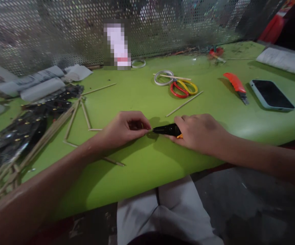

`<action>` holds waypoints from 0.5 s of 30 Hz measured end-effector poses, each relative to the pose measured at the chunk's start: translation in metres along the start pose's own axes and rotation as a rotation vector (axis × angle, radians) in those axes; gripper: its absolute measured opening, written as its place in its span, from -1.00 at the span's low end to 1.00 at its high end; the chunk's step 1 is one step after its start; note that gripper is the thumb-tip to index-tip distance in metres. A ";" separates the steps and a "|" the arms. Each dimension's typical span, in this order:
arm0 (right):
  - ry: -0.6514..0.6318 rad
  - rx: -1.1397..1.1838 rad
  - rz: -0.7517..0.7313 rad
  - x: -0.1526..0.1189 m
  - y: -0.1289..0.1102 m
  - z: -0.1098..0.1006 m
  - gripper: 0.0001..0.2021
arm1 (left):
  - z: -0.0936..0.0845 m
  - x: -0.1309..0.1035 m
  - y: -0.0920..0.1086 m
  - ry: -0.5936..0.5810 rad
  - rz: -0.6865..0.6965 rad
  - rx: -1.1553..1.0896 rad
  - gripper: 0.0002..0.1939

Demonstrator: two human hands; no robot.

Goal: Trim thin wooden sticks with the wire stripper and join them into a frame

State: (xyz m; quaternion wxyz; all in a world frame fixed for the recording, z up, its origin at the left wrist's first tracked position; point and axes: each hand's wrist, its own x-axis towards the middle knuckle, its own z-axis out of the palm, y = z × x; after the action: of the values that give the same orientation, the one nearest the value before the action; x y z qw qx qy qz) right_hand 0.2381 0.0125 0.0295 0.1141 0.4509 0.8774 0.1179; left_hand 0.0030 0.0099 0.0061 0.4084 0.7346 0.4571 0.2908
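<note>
My right hand (201, 132) is closed around a black tapered tool (164, 130) with an orange part beneath it; its narrow tip points left. Just off that tip, my left hand (127, 127) has thumb and forefinger pinched together on something too small to make out. A thin wooden stick (184, 103) lies on the green table (139, 98) beyond my right hand. Bent lengths of thin stick (85, 115) rest left of and partly beneath my left forearm.
Scissors with red and yellow handles (179, 90) lie near a tape roll (160, 78). An orange utility knife (235, 85) and a phone (272, 95) sit to the right. Bundled sticks (48, 136) and black sheeting (27, 126) cover the left side; perforated metal (73, 30) borders the back.
</note>
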 end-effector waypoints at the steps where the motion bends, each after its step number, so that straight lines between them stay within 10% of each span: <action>1: 0.008 -0.001 0.005 0.000 0.000 0.001 -0.52 | 0.000 0.000 0.000 0.001 0.001 -0.002 -0.90; 15: -0.035 0.003 0.033 0.002 -0.002 0.001 -0.47 | 0.001 0.002 0.002 0.011 0.051 0.001 -0.95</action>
State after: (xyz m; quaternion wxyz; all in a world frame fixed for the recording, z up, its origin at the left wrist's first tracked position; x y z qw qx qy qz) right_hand 0.2361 0.0129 0.0277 0.1268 0.4673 0.8680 0.1104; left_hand 0.0052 0.0109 0.0078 0.3979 0.7447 0.4406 0.3048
